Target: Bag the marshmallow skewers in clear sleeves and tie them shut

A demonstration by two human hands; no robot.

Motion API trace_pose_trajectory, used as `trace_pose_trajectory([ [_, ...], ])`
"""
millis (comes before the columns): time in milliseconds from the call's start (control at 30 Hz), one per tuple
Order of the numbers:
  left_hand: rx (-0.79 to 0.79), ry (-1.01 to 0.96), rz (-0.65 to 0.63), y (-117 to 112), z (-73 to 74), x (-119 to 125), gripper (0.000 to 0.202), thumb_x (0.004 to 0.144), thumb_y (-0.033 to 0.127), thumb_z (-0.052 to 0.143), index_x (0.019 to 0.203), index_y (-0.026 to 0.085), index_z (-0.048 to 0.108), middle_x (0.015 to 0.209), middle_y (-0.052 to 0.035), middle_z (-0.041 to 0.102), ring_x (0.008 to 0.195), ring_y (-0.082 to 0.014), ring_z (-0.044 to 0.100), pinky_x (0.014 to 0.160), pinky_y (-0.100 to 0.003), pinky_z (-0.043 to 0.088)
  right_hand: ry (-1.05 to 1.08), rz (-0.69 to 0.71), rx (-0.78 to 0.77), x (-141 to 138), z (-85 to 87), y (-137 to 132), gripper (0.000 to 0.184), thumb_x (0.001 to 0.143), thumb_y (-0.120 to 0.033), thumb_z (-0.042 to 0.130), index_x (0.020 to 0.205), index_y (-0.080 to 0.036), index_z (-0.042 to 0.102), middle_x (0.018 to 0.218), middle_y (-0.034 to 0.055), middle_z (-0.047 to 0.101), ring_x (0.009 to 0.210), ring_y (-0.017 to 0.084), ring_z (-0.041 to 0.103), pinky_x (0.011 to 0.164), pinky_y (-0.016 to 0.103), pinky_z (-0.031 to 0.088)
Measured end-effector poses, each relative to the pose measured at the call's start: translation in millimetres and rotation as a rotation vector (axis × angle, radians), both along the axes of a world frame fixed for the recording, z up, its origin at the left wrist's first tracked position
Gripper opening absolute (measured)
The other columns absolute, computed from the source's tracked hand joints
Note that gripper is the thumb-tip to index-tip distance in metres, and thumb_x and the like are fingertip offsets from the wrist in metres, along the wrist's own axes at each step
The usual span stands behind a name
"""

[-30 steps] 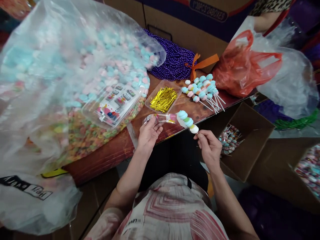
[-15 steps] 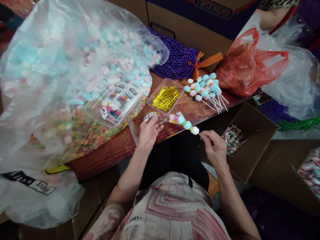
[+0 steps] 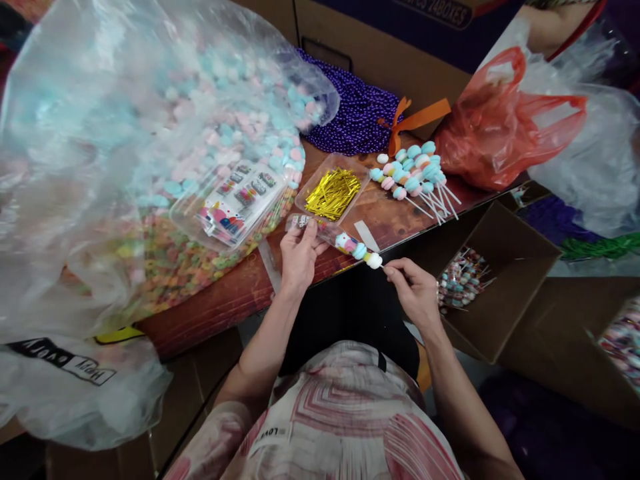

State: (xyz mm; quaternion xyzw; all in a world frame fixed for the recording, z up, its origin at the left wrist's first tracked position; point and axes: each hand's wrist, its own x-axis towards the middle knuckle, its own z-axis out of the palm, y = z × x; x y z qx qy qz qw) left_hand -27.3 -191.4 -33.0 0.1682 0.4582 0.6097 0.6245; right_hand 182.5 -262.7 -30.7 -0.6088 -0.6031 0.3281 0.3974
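My left hand (image 3: 300,255) pinches a small clear printed bag (image 3: 326,231) at its closed end. A candy skewer (image 3: 360,251) of pastel marshmallows lies partly inside the bag, its white and blue pieces nearest the bag's mouth still showing outside. My right hand (image 3: 411,285) grips the skewer's thin stick between thumb and fingers. Just behind my left hand, a clear tray holds gold twist ties (image 3: 334,192). More candy skewers (image 3: 413,175) lie piled on the table to the right, sticks toward me.
A large clear bag of marshmallows and ring candies (image 3: 240,127) covers the left. A tray of printed bags (image 3: 237,200) rests against it. Purple beads (image 3: 350,110) and a red plastic bag (image 3: 500,127) are behind. A cardboard box (image 3: 510,280) with wrapped skewers stands at right.
My right hand has moved left, and the skewer has slid farther into the clear bag. My left hand keeps its hold and has hardly moved.
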Motion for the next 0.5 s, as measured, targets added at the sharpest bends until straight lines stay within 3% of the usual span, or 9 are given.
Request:
trace_pose_trajectory([
  [267,0.014,0.013,-0.063,-9.4,1.8,15.6,0.042,0.069,0.047,0.087,0.094,0.019,0.068,0.089,-0.0068,0.078,0.093,-0.0220,0.076,0.078,-0.030,0.059,-0.185,0.033,0.163,-20.9,-2.0,-0.2,0.019,0.098,-0.029,0.052,0.086,-0.022,0.065,0.076,0.0034,0.065,0.067,0.016,0.058,0.066,0.029,0.045],
  [500,-0.009,-0.011,-0.159,-7.2,-1.9,3.7,0.048,0.063,0.052,0.088,0.089,0.018,0.066,0.090,-0.0087,0.080,0.086,-0.0212,0.077,0.077,-0.031,0.059,-0.092,0.093,-0.011,-11.6,1.1,0.9,0.019,0.099,-0.030,0.053,0.084,-0.023,0.061,0.059,-0.0053,0.049,0.051,0.011,0.045,0.055,0.025,0.038],
])
